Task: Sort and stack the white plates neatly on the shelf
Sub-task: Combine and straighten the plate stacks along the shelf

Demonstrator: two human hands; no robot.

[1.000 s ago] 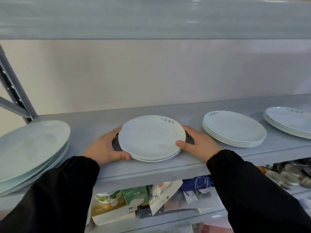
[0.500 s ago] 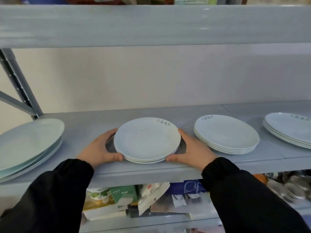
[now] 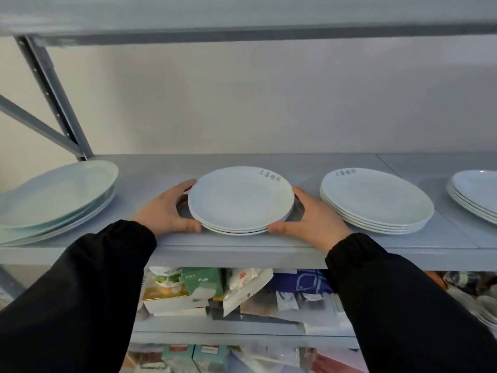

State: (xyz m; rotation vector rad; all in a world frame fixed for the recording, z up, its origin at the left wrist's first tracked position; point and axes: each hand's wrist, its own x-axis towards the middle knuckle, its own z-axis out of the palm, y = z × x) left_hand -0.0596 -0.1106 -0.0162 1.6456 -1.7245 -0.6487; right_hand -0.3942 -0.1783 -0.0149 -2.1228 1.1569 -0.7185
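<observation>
A small stack of white plates (image 3: 239, 199) sits in the middle of the grey shelf (image 3: 309, 239), near its front edge. My left hand (image 3: 168, 211) curls round the stack's left rim, thumb at the front. My right hand (image 3: 309, 215) grips the right rim the same way. A larger pale stack (image 3: 53, 200) lies at the left, leaning unevenly. Another white stack (image 3: 373, 200) stands to the right, and a further stack (image 3: 476, 195) is cut off by the right edge.
An upper shelf board (image 3: 242, 20) hangs close overhead. A grey upright with a diagonal brace (image 3: 51, 98) stands at the back left. The lower shelf holds boxes and packets (image 3: 204, 289). A wall closes the back.
Both hands stay on the middle stack, which has slid slightly back and left along the shelf. The camera has tilted, so everything sits a little differently in the frame.
</observation>
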